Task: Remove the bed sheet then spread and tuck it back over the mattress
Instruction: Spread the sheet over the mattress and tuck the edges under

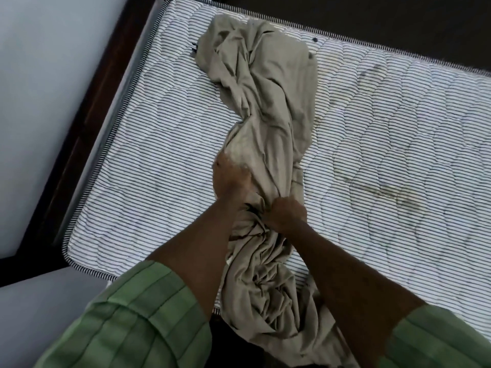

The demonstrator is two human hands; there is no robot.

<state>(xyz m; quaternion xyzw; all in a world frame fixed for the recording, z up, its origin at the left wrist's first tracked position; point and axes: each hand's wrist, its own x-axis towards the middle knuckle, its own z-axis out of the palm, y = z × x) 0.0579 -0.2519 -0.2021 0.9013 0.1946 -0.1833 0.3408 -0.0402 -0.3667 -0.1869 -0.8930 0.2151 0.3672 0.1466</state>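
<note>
While the bed sheet lies bunched lengthwise across the bare mattress, the left hand and right hand grip its middle folds. Removal appears complete; spreading likely requires locating an edge.

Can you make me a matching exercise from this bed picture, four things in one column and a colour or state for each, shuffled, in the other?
Column one:
1. bed sheet
2. mattress
3. right hand
4. shirt sleeve

Column two:
A. green with stripes
B. bare, white with dark stripes
C. beige, bunched in a long heap
D. clenched on the cloth

Pairs: 1-C, 2-B, 3-D, 4-A
</note>
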